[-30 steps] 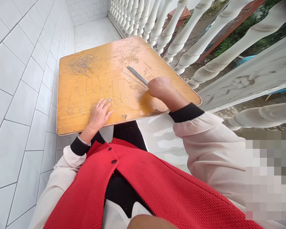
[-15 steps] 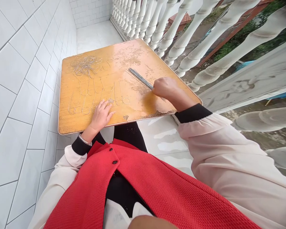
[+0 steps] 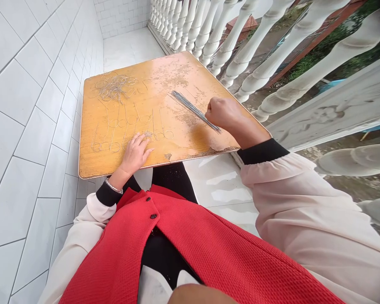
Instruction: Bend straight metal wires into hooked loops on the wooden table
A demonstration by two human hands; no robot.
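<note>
On the wooden tabletop [image 3: 114, 162], my left hand [image 3: 134, 152] lies palm down with its fingers spread, touching the near ends of some thin bent wires. Those looped wires [image 3: 115, 146] lie in rough rows, each a straight stem with a round loop. Beside my fingertips is a small coiled bit of wire [image 3: 148, 134]. My right hand [image 3: 223, 113] is a closed fist just right of a bundle of straight grey wires [image 3: 193, 109]; whatever it may hold is hidden. A tangled heap of wire [image 3: 115, 86] sits at the table's far left.
White tiled wall [image 3: 28, 126] runs along the left. A white balustrade [image 3: 237, 50] stands close on the right of the table. The table's near edge is chipped and worn, and my knees are below it.
My right fist has shifted slightly right, off the wire bundle, so the bundle's near end now shows. My left hand has stayed in place.
</note>
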